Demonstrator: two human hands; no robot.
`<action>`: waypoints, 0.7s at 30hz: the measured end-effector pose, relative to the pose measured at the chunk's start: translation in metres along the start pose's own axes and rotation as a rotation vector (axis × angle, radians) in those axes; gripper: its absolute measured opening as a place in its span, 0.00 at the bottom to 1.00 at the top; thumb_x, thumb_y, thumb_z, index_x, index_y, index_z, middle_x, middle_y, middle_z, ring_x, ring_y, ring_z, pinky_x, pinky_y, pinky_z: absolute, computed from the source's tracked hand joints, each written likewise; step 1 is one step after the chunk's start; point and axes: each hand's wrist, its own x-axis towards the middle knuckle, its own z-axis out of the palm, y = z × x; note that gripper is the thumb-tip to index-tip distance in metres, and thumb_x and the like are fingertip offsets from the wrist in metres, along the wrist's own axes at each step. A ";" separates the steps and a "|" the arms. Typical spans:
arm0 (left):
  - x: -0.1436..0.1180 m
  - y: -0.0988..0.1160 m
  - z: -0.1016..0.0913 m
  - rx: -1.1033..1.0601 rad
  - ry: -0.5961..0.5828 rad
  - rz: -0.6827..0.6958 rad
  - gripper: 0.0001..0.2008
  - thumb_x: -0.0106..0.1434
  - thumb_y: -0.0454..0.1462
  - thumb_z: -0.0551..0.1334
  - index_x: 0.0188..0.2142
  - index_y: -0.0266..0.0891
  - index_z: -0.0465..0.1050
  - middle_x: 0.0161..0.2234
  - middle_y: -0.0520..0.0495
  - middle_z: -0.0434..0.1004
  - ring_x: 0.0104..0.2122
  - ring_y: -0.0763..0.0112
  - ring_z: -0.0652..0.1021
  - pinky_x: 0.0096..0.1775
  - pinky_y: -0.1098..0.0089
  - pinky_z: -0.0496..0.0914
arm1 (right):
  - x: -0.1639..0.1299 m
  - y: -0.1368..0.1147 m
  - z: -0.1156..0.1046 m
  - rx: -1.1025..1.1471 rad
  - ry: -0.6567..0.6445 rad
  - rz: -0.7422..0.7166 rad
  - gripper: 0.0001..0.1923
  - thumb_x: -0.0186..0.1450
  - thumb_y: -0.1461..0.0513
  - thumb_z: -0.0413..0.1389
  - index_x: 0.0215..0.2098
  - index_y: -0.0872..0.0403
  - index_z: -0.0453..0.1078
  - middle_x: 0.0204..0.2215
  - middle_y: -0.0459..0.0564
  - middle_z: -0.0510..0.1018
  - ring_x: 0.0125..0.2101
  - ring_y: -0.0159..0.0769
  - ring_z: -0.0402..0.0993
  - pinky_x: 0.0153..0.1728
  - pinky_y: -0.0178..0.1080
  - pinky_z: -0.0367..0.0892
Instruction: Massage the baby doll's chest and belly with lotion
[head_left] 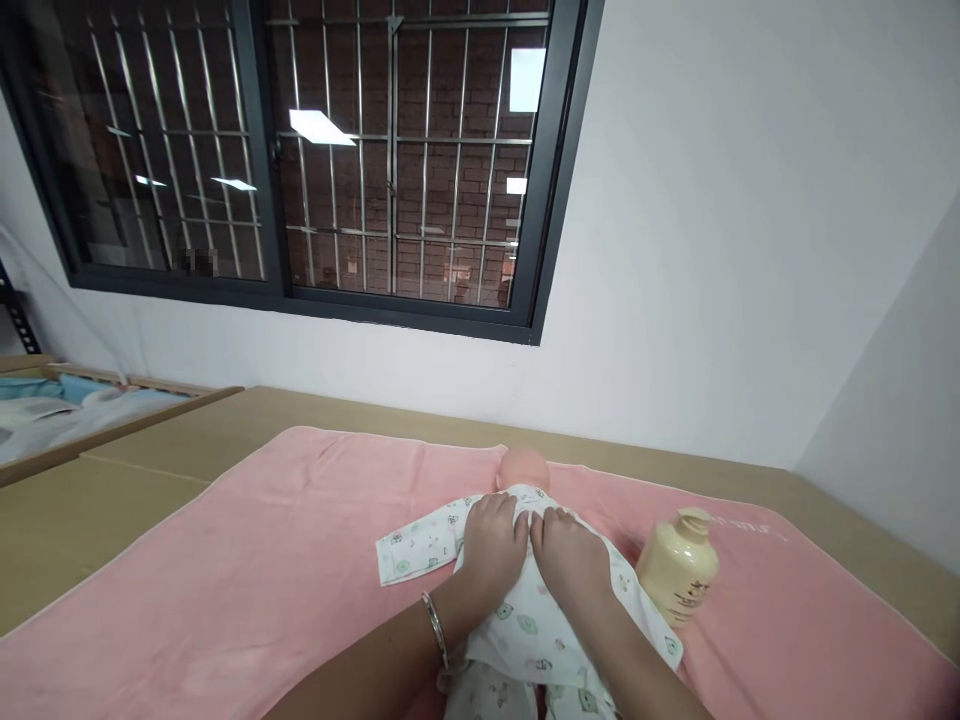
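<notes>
Head view: left hand [491, 545] and right hand [568, 553] rest on the doll's shirt [525, 625].

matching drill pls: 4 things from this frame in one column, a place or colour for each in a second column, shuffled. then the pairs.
Things
1. doll
2. bottle
3. towel
4. bracelet

Place or colour
A. pink, spread over the table
B. on the left wrist
C. cream, lying to the right of the doll
D. in white printed clothes, under both hands

Pairs: 1-D, 2-C, 3-A, 4-B

The left hand and right hand both press flat on the doll's chest.
</notes>
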 end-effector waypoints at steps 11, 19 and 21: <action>0.005 -0.005 0.005 -0.062 -0.011 -0.080 0.20 0.65 0.40 0.53 0.53 0.36 0.71 0.49 0.39 0.76 0.53 0.55 0.72 0.56 0.56 0.64 | 0.013 0.018 0.015 0.156 -0.016 -0.113 0.28 0.71 0.57 0.39 0.62 0.63 0.63 0.61 0.62 0.67 0.63 0.48 0.59 0.62 0.48 0.50; 0.004 -0.007 0.007 -0.083 0.004 -0.104 0.19 0.64 0.40 0.54 0.52 0.37 0.71 0.49 0.40 0.76 0.53 0.55 0.72 0.56 0.56 0.64 | 0.012 0.018 0.020 0.185 0.014 -0.101 0.28 0.71 0.57 0.39 0.62 0.61 0.63 0.62 0.60 0.66 0.63 0.45 0.58 0.63 0.47 0.49; 0.004 -0.008 0.008 -0.091 0.008 -0.107 0.19 0.64 0.40 0.54 0.52 0.38 0.71 0.49 0.40 0.76 0.53 0.55 0.72 0.56 0.56 0.64 | 0.012 0.018 0.020 0.184 0.018 -0.103 0.27 0.71 0.57 0.39 0.62 0.62 0.63 0.62 0.60 0.66 0.63 0.45 0.58 0.63 0.47 0.49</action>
